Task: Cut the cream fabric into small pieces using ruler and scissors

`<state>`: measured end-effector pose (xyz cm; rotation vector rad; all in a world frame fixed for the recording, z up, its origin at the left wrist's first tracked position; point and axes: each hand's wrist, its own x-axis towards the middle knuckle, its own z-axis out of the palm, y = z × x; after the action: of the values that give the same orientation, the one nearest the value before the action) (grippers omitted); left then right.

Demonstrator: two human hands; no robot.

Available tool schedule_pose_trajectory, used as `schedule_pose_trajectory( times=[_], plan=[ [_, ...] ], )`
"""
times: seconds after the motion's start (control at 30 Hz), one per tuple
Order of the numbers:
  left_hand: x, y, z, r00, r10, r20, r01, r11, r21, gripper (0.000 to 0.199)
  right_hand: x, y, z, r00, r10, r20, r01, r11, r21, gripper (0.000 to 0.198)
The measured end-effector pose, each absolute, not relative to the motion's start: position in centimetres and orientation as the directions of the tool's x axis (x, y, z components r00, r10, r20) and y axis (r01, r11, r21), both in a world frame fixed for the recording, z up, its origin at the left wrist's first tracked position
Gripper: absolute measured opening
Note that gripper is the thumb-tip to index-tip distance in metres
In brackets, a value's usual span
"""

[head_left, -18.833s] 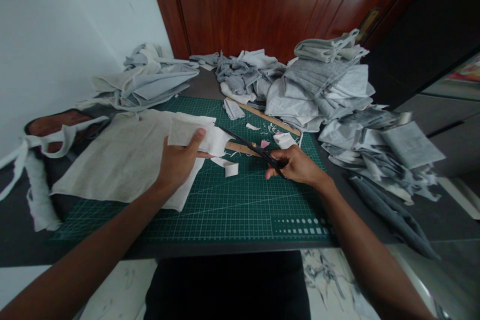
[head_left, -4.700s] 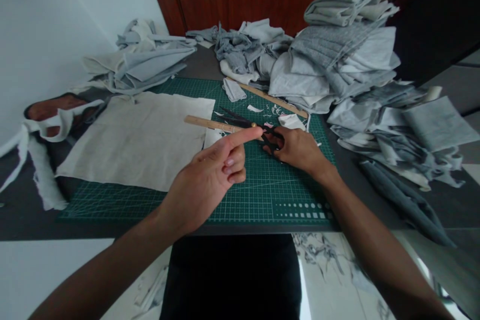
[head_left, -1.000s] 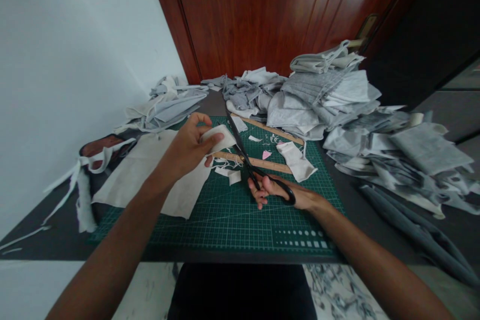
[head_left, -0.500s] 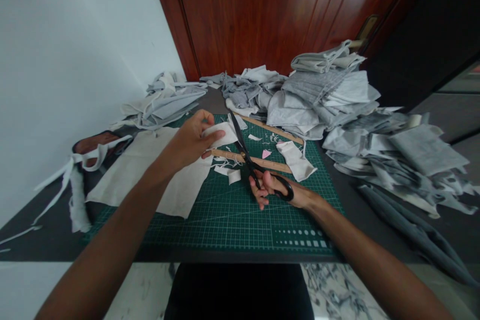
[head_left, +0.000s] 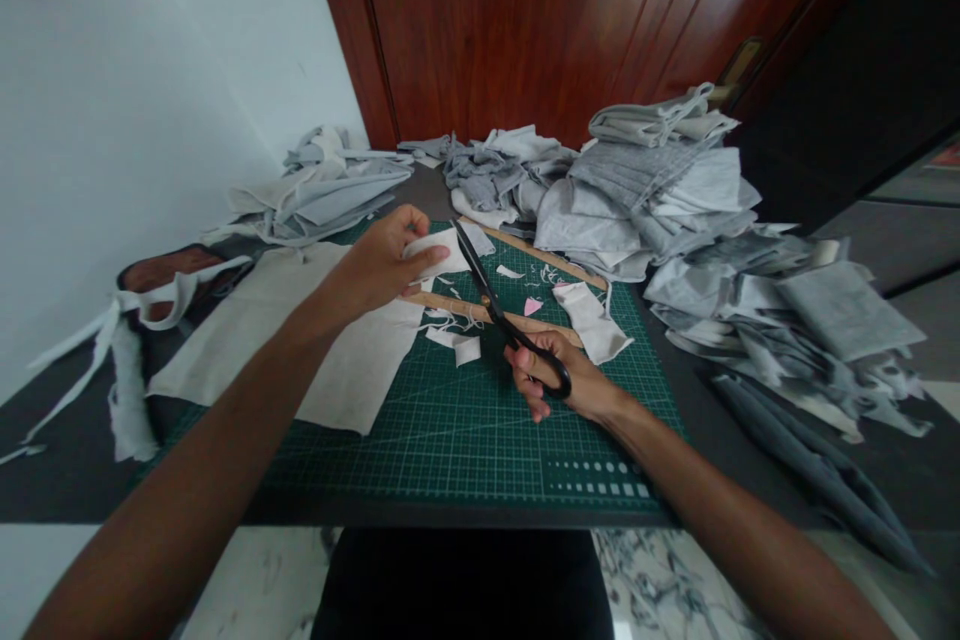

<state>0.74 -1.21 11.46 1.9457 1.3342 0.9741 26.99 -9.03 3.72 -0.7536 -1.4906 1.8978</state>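
Observation:
My left hand (head_left: pixel 397 255) is closed on a small white fabric piece (head_left: pixel 444 250), thumb on top, above the far part of the green cutting mat (head_left: pixel 450 450). Black scissors (head_left: pixel 491 305) are gripped in my right hand (head_left: pixel 544 375), fingers through the handles. Their blades lie together or nearly so and reach up to the right edge of the held piece. Under the scissors runs a wooden ruler (head_left: pixel 544 327). Small white scraps (head_left: pixel 466 350) and loose threads lie just left of them, and a pink scrap (head_left: pixel 532 306) lies to the right.
A large white cloth (head_left: pixel 352 360) covers the mat's left side. Folded grey and white fabric stacks (head_left: pixel 630 190) line the back and right. Another fabric pile (head_left: pixel 322 190) sits at the back left. White strips (head_left: pixel 112 335) hang over a brown item. A second ruler (head_left: pixel 525 248) lies farther back.
The scissors' blades have closed, and my right hand's fingers have drawn together on the handles. My left hand still holds the white piece. The view has shifted slightly.

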Motion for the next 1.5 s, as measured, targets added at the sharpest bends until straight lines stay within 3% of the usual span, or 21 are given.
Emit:
schedule_pose_trajectory(
  times=[0.27,0.57,0.77,0.97,1.1,1.27,1.5],
  plan=[
    [0.9,-0.7,9.7,0.303,0.940,0.153,0.415,-0.275,0.867,0.039,27.1,-9.0,3.8,-0.579,0.815,-0.027,-0.152,-0.141,-0.978,0.052],
    [1.1,-0.7,7.4,0.268,0.948,0.169,0.082,-0.197,0.977,0.054,28.0,-7.7,3.1,-0.526,0.846,0.083,-0.250,-0.061,-0.966,0.060],
    [1.8,-1.9,6.7,0.248,0.948,0.197,-0.042,-0.193,0.980,0.060,29.3,-7.2,3.3,-0.496,0.858,0.135,0.042,0.179,-0.983,0.052],
    [2.4,-2.6,7.0,0.219,0.925,0.310,-0.197,-0.269,0.943,0.063,29.9,-7.9,5.5,-0.612,0.789,0.057,0.285,0.287,-0.915,0.066],
    [2.6,-2.9,7.2,0.258,0.907,0.333,-0.206,-0.285,0.936,0.064,30.0,-8.2,5.9,-0.663,0.746,0.061,0.282,0.325,-0.903,0.070],
    [2.7,-3.5,7.8,0.293,0.918,0.268,-0.071,-0.258,0.963,0.060,30.5,-8.1,5.9,-0.702,0.709,0.066,0.259,0.341,-0.904,0.069],
    [2.7,-3.6,7.9,0.253,0.937,0.240,-0.057,-0.233,0.971,0.062,30.7,-8.1,6.4,-0.723,0.690,0.043,0.260,0.329,-0.908,0.070]
  ],
)
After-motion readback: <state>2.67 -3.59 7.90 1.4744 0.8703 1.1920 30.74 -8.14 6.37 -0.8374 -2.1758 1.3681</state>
